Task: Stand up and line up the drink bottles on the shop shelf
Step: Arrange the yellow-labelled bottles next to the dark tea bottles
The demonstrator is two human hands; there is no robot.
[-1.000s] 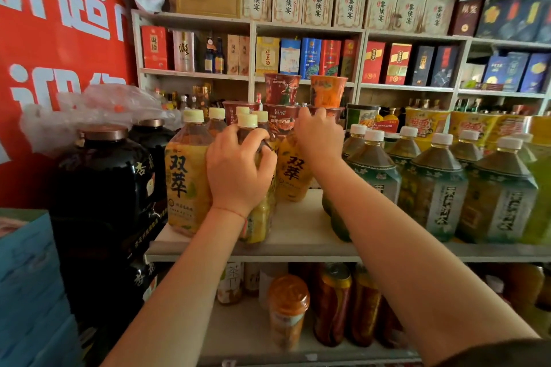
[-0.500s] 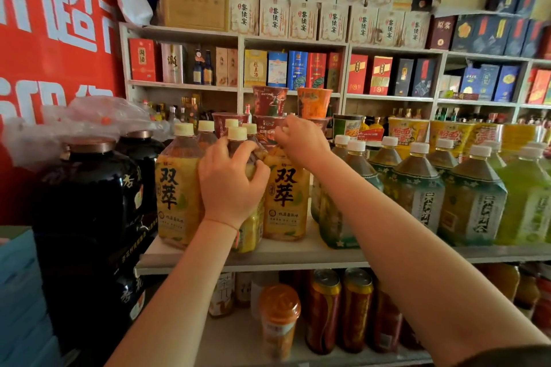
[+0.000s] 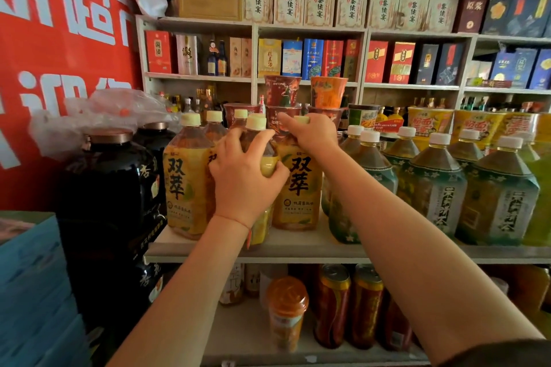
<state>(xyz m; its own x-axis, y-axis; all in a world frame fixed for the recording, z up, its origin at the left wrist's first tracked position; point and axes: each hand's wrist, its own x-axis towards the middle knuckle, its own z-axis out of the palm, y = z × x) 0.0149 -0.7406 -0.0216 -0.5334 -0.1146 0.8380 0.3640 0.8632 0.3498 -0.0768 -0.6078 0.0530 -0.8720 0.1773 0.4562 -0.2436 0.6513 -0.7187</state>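
Shelf: I see the shelf (image 3: 298,247) loaded along its whole width, and every drink bottle on it that I can see is upright, so I judge the standing-up part mostly done.
Green bottles: the green bottles (image 3: 432,188) on the right half stand in a fairly even front row, touching or just beside one another; I would leave these alone.
Yellow bottles: the yellow bottles (image 3: 185,182) on the left half are bunched, some ahead and some behind, so lining these up is what remains.
Contents: the yellow ones hold an amber drink nearly to the neck; the green ones hold a greenish drink, also full; all caps are on.
Dark jars: two big dark jars (image 3: 119,176) stand left of the shelf, lids on, contents hidden.
Left hand: my left hand (image 3: 244,176) is wrapped round the shoulder of the middle bottle (image 3: 262,158), near the front edge.
Right hand: my right hand (image 3: 310,134) grips the neck of the labelled bottle (image 3: 298,188) just beside it, fingers curled over the cap.
Lower shelf: cans (image 3: 331,307) and a cup with an orange lid (image 3: 287,292) sit below, untouched.
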